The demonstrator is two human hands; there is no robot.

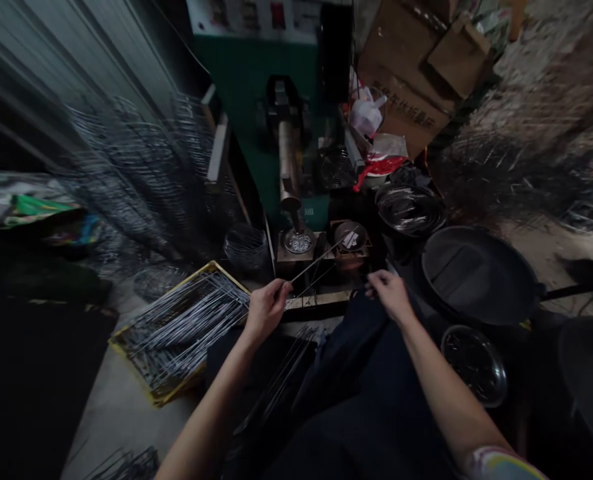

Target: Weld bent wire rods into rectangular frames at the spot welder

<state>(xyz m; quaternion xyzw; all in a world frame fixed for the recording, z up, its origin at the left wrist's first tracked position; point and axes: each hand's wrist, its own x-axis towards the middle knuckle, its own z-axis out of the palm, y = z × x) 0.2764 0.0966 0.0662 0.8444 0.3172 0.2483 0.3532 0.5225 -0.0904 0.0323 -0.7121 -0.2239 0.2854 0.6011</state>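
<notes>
A thin metal rod (319, 262) is pinched in my left hand (266, 308), its far end reaching up and right over a small round dish (350, 237). My right hand (390, 293) hovers right of the rod's line, thumb and fingers drawn together; whatever they hold, if anything, is too dark and small to make out. Ahead stands a green machine (241, 87) with a metal cylinder arm (289, 160) pointing down at a round plate of shiny bits (299, 241). More thin rods (289, 367) lie across my lap.
A yellow crate (157, 402) full of metal rods sits at left, with stacked wire racks (141, 167) behind. On the right are a large dark pan (479, 273), a shiny metal bowl (476, 367) and a basin of dark pieces (410, 208). A cardboard box (401, 87) leans at the back.
</notes>
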